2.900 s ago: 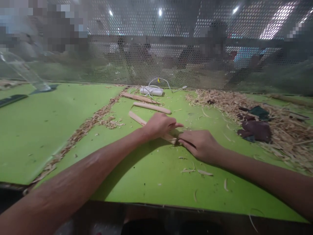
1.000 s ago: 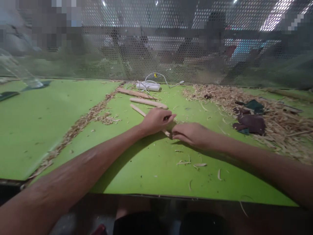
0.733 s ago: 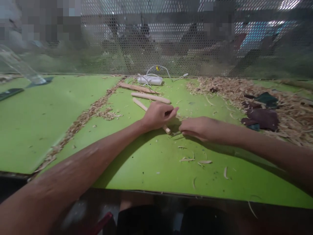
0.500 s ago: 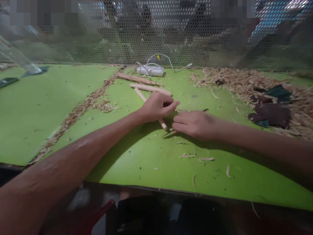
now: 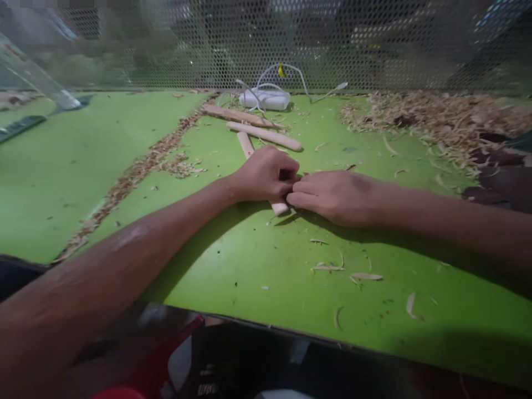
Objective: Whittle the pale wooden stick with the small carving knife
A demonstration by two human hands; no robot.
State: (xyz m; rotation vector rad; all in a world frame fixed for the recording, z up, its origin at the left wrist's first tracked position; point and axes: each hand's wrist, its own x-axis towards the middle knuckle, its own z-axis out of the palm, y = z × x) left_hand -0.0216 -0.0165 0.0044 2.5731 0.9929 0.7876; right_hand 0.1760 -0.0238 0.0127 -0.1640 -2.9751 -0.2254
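My left hand is closed around a pale wooden stick, pressing it slantwise on the green table; both ends of the stick show beyond the hand. Against its thumb rest the fingertips of my right hand. That hand is closed on a thin, dark knife, mostly hidden under the palm, with only its back end clearly showing. Just beyond my hands lie a smooth rounded stick and a rougher strip of wood.
A white power strip with cables stands by the perforated metal screen. Wood shavings heap at the right, beside dark scraps. A line of shavings follows a table seam. A clear bottle-like object leans at far left.
The view has shifted slightly. My hands have drawn together, so my left thumb now touches my right fingers. The stick stays in my left hand, and the blade tip is less visible.
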